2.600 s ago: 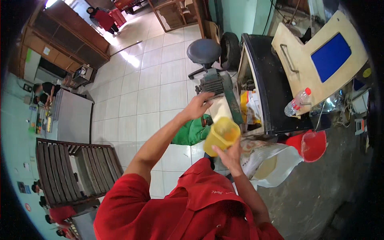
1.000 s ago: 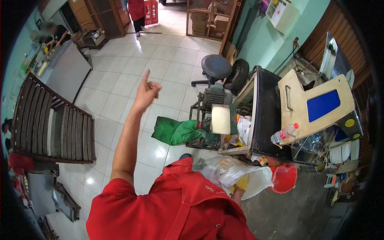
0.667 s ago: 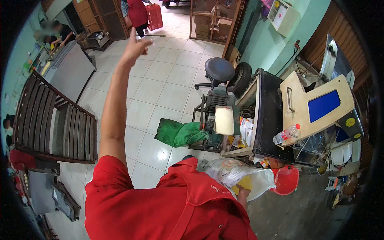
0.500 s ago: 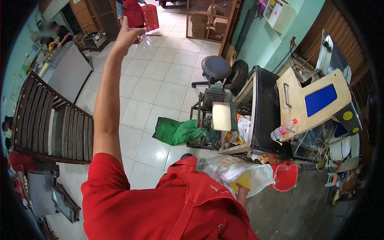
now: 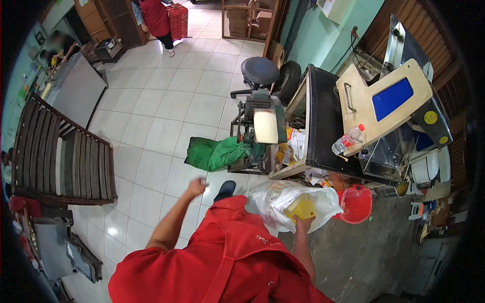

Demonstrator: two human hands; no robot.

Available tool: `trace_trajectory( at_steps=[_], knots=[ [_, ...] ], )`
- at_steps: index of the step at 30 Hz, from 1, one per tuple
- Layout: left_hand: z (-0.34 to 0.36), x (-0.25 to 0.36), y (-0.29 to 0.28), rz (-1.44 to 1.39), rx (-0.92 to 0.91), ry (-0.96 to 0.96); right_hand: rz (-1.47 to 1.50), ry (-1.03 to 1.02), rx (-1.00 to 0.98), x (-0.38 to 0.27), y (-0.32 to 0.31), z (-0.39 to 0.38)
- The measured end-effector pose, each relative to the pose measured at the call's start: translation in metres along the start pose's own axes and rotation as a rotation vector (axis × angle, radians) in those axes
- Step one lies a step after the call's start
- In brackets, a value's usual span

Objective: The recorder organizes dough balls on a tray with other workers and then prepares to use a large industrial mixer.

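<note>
My right hand [image 5: 303,220] is shut on a yellow plastic container [image 5: 296,206] inside the mouth of a white sack [image 5: 265,202] at my right. My left hand [image 5: 196,187] is low above the tiled floor [image 5: 151,171]; its fingers are too small and blurred to read. In front of me stands a green metal machine [image 5: 242,159] with a motor and a cream-coloured plate [image 5: 265,126] on top. A crumpled green cloth [image 5: 209,154] spreads beside its base. A red bucket [image 5: 355,204] sits just right of the sack.
A black cabinet [image 5: 326,121] carries a wooden board [image 5: 369,101] and water bottle [image 5: 346,139]. Beyond are a stool [image 5: 258,70] and tyre [image 5: 287,83]. A slatted wooden rack [image 5: 40,156] stands left. A person [image 5: 161,20] holds a red crate at the doorway; others work behind a counter [image 5: 76,96].
My left hand has dropped from its raised, pointing pose toward my waist. My right hand and the yellow container went down into the sack earlier. The person with the crate has moved left.
</note>
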State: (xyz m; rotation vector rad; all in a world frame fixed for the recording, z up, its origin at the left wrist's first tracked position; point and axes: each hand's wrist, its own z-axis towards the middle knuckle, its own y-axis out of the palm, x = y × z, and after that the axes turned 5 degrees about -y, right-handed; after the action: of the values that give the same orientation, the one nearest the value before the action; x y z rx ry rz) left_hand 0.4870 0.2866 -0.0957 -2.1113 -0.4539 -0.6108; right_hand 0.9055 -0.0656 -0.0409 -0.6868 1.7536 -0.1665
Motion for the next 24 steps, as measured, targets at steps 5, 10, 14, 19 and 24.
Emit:
trace_trajectory(
  at_steps=[5, 10, 14, 19, 24],
  knots=[
    [-0.102, -0.096, 0.051, -0.133, -0.368, -0.586, -0.220, -0.177, 0.012, 0.051, -0.017, 0.036],
    [-0.139, -0.141, 0.011, -0.026, -0.351, -0.656, -0.204, -0.188, -0.015, 0.045, -0.005, 0.038],
    [-0.103, -0.113, -0.004, 0.008, -0.362, -0.589, -0.134, 0.030, 0.080, 0.050, -0.005, 0.039],
    [-0.006, -0.093, 0.009, 0.580, -0.424, 0.049, 0.342, 0.284, -0.020, 0.008, 0.018, 0.021],
    [-0.006, 0.047, 0.030, -0.332, -0.426, -0.066, -0.055, -0.002, 0.102, 0.061, 0.003, 0.028]
  ],
)
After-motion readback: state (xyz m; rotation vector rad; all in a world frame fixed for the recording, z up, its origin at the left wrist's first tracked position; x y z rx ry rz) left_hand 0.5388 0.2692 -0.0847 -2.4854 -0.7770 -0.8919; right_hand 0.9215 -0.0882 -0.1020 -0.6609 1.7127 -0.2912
